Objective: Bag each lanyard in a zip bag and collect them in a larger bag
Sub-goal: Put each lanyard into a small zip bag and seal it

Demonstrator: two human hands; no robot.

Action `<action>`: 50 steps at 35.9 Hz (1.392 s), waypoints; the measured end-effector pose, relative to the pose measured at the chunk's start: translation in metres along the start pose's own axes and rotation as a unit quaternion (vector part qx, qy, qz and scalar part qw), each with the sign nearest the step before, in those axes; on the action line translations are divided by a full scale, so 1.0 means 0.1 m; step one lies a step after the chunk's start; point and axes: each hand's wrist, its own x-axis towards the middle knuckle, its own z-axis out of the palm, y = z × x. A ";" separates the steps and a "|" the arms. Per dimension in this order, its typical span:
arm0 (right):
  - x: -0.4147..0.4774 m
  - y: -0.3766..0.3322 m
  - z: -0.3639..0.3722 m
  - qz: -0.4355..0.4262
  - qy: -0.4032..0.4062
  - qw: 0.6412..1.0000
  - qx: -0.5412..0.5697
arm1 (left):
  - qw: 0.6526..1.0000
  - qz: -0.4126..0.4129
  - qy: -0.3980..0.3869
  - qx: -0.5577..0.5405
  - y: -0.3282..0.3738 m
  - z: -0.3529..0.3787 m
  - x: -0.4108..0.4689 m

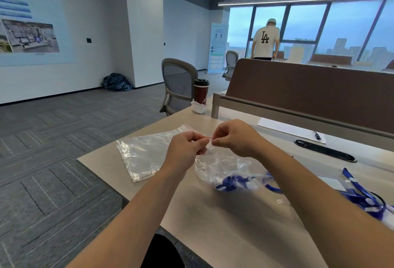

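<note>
One zip bag (221, 165) pinched by left hand (185, 148), right hand (236, 137); cup (201, 93) beyond.

left hand (187, 146): fingers curled, pinching top of zip bag (223, 167) | right hand (236, 137): same pinch, just beside the left, possibly touching it | forearms: bare, converging from below

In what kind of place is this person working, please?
Most likely an open-plan office on a high floor. The light desk has a brown divider panel, a mesh office chair stands on grey carpet tiles, and tall windows show a city skyline.
</note>
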 end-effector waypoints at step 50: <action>-0.22 0.18 -0.15 0.023 -0.047 0.996 -0.073 | 0.979 0.045 -0.065 0.186 0.11 0.19 -0.09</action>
